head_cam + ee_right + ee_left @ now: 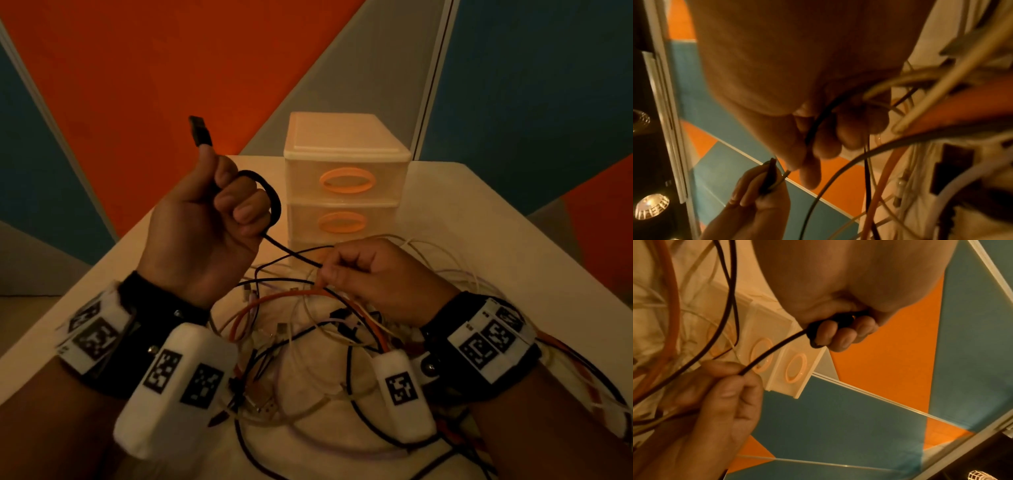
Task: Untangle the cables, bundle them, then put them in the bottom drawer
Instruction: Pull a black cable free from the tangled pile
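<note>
My left hand (219,205) is raised above the table and grips a black cable (276,205). Its USB plug (200,131) sticks up past the thumb, and a loop of cable wraps round the curled fingers (840,335). From that loop the black cable (768,353) runs down to my right hand (346,270), which pinches it just above the pile. Beneath both hands lies a tangle of white, black and orange cables (308,342). In the right wrist view the black cable (818,123) passes between my right fingers (826,146). The drawer unit (344,192) stands behind, its bottom drawer hidden by my right hand.
The drawer unit has orange oval handles (346,180) and its visible drawers are closed. It stands at the back of a white table (513,246). Cables spill toward the table's right front edge (582,373). Orange, blue and grey wall panels rise behind.
</note>
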The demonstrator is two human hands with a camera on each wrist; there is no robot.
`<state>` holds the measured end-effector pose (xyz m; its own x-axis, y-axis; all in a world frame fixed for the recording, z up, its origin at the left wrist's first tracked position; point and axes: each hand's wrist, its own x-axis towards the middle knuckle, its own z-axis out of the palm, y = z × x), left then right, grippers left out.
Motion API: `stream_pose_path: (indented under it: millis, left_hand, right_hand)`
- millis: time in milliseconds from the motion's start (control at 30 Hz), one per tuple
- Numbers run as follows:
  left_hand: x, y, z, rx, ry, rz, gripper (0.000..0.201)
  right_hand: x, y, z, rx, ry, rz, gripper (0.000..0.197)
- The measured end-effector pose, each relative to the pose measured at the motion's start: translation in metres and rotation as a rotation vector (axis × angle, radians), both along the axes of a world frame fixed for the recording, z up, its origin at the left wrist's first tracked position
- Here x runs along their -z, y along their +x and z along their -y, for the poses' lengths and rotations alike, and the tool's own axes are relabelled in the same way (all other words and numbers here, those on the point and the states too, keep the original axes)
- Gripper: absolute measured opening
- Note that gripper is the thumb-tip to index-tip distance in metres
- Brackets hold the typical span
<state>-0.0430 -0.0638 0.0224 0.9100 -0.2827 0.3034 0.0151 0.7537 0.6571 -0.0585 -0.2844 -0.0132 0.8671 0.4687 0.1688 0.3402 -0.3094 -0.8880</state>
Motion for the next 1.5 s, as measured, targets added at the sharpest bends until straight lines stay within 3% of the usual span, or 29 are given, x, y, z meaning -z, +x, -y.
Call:
stream_pose_path:
  millis: [100,200,267,333,400,467,567,667,800,900,967,1067,1167,1267,1400,1433,1500]
  left_hand:
    - [0.001,0.000,-0.001,-0.008,-0.012,-0.019,0.043]
    - [-0.002,0.000,-0.006,0.011,0.006,0.013,0.045]
    - [-0.005,-0.003,-0.007,0.037,0.028,0.048,0.045]
    - [-0.006,-0.006,-0.004,0.047,0.047,0.071,0.045]
    - [-0.005,-0.007,-0.001,0.022,0.072,0.067,0.045]
    - [-0.003,-0.005,-0.002,-0.007,0.084,0.042,0.045]
    - [-0.002,-0.002,-0.006,-0.021,0.065,0.005,0.045]
    - [-0.002,-0.004,-0.005,-0.047,0.096,0.012,0.046]
    - [-0.001,-0.007,0.001,-0.018,0.128,0.041,0.045]
    - [0.000,-0.009,0.002,0.009,0.128,0.052,0.046]
    - [0.000,-0.009,0.004,0.012,0.144,0.064,0.046]
    - [0.000,-0.009,0.003,-0.001,0.164,0.072,0.045]
    - [-0.001,-0.008,0.001,-0.008,0.148,0.071,0.046]
    - [0.000,-0.009,0.002,0.034,0.121,0.063,0.046]
    - [-0.002,-0.011,0.003,0.143,0.135,0.053,0.045]
    - [-0.001,-0.012,0.006,0.192,0.172,0.043,0.043]
    - [0.005,-0.015,0.015,0.271,0.339,0.023,0.039]
  right_hand:
    - [0.008,0.006,0.003,0.039,-0.052,0.039,0.015]
    - [0.011,0.012,-0.002,0.299,0.044,0.257,0.007]
    - [0.010,0.017,0.001,0.475,0.184,0.383,0.023]
    - [0.007,0.018,0.004,0.535,0.220,0.434,0.033]
    - [0.006,0.016,0.006,0.405,0.225,0.365,0.022]
    - [0.004,0.013,0.006,0.233,0.240,0.189,0.033]
    - [0.003,0.014,0.009,0.159,0.225,0.052,0.027]
    - [0.006,0.018,0.008,0.266,-0.011,0.220,0.022]
    - [0.017,0.023,0.009,0.419,-0.056,0.261,0.022]
    - [0.021,0.026,0.010,0.566,-0.069,0.191,0.054]
    - [0.019,0.024,0.009,0.562,-0.130,0.186,0.057]
    - [0.015,0.026,0.009,0.447,-0.040,0.093,0.038]
    - [0.013,0.030,0.018,0.339,0.069,-0.046,0.034]
    - [0.015,0.032,0.021,0.469,-0.085,0.101,0.028]
    - [0.021,0.034,0.020,0.684,-0.046,0.145,0.060]
    - [0.020,0.033,0.019,0.706,-0.023,0.129,0.059]
    - [0.016,0.031,0.016,0.700,0.039,0.145,0.040]
